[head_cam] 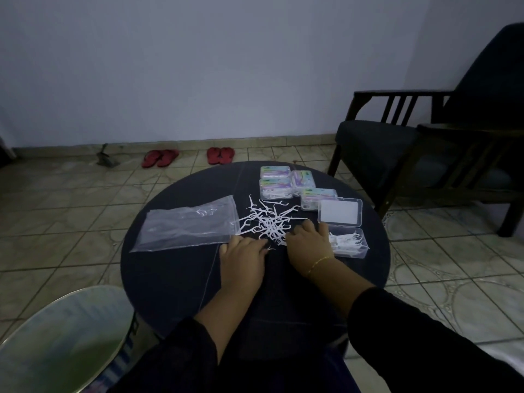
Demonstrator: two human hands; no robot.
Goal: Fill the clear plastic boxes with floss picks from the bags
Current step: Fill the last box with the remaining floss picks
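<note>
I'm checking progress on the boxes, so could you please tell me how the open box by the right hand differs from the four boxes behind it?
The open box has its lid flipped back; the four boxes behind are shut. The open box's lid looks plain; the shut boxes show colourful labels. The open box lies nearest the right hand; the others sit farther back. All are clear plastic and hold white floss picks.

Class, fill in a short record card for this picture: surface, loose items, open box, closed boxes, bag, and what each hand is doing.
surface: round dark table
loose items: pile of floss picks
open box: partly filled, lid up
closed boxes: four, labelled, at the far side
bag: flat, nearly empty
left hand: at the pile's near edge
right hand: between pile and open box
</note>
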